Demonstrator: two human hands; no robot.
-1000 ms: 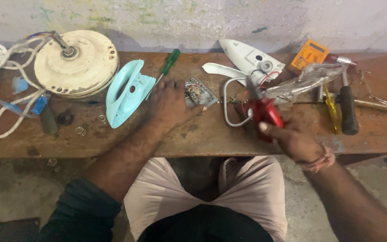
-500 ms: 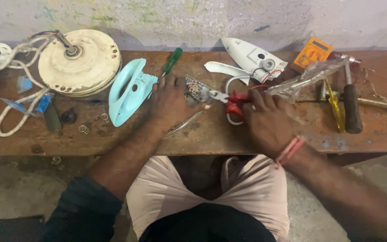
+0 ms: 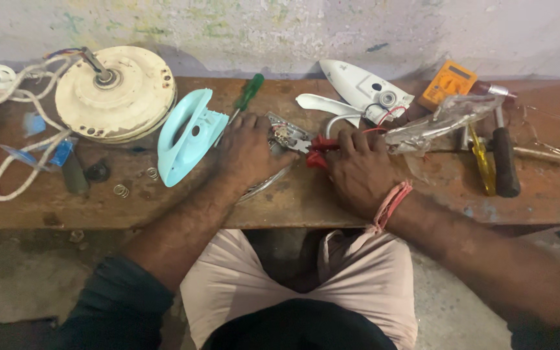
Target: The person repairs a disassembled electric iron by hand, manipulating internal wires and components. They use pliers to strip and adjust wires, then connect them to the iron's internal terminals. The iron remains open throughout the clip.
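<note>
The right hand (image 3: 358, 167) was closed around red-handled pliers (image 3: 319, 148), their tip meeting a metal iron soleplate (image 3: 284, 137) at the middle of the wooden tabletop (image 3: 293, 201). The left hand (image 3: 249, 150) pressed down flat on that soleplate, fingers curled over its edge. Just left of the soleplate lay a pale blue iron housing (image 3: 186, 135) (on its side), with a green-handled screwdriver (image 3: 246, 96) behind it and a cream fan motor (image 3: 116, 92) farther left. To the soleplate's right sat a white iron cover (image 3: 365, 89) and an orange multimeter (image 3: 447, 83).
</note>
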